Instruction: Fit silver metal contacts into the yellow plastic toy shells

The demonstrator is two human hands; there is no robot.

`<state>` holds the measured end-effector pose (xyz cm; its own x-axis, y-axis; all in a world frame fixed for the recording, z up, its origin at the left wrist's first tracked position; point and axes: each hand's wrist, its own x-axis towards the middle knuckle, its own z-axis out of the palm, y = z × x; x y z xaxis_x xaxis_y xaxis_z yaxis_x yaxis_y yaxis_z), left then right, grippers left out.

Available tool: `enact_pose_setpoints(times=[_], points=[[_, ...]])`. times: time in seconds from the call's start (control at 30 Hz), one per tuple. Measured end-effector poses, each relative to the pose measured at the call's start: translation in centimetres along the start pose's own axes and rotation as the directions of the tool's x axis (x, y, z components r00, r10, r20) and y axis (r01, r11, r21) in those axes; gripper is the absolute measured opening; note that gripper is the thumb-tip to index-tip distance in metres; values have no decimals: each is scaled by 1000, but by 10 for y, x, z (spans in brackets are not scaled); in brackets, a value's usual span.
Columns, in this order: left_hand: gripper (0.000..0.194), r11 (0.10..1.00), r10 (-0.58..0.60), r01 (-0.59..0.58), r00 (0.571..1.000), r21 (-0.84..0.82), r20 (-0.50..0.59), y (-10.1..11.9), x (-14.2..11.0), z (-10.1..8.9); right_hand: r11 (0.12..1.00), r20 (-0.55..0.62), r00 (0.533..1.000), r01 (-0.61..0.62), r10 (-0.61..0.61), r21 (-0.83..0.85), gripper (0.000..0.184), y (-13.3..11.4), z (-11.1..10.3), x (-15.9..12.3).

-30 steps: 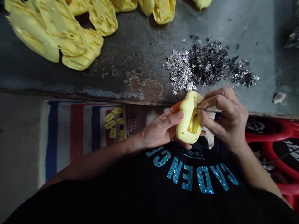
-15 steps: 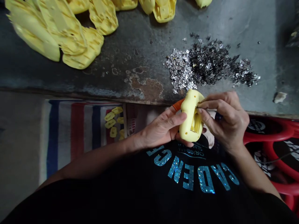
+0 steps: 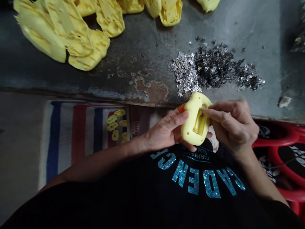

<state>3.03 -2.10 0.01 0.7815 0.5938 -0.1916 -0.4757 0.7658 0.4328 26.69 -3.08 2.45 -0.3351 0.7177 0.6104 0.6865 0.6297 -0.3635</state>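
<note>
Stained bench behind, yellow plastic casing cradled in left grip, right grip pinching perhaps a pick.

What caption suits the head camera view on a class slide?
Left hand holds a yellow plastic casing, right hand a thin metal pin against it, beside scattered metal flakes.

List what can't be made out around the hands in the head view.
Head view:
Orange piece: mostly hidden by the yellow plastic casing and left hand.
Thin metal tool: its length hidden by the right hand.
Yellow moulded parts: cut off by the top edge.
Metal flakes: too small to tell apart.
</note>
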Motion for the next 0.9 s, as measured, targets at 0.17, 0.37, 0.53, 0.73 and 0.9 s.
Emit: enact_pose_setpoints(times=[0.17,0.37,0.53,0.73,0.9], points=[[76,1000,4,-4,1000,22,0,0,0,1,998,-3,1000,-19,19,52,35,-1,-2,5],[85,1000,1,-1,1000,6,2,-1,-1,-1,999,-1,1000,25,-25,22,34,1,-2,6],[88,1000,-4,4,1000,-13,-8,-2,-2,-3,999,47,998,47,-48,8,35,3,-5,5],[77,1000,15,-15,1000,16,-3,-3,-2,-2,984,39,996,-82,77,156,40,3,-8,6],[71,1000,18,-17,999,24,-33,-3,-2,-1,948,39,983,-181,177,262,28,2,-8,15]])
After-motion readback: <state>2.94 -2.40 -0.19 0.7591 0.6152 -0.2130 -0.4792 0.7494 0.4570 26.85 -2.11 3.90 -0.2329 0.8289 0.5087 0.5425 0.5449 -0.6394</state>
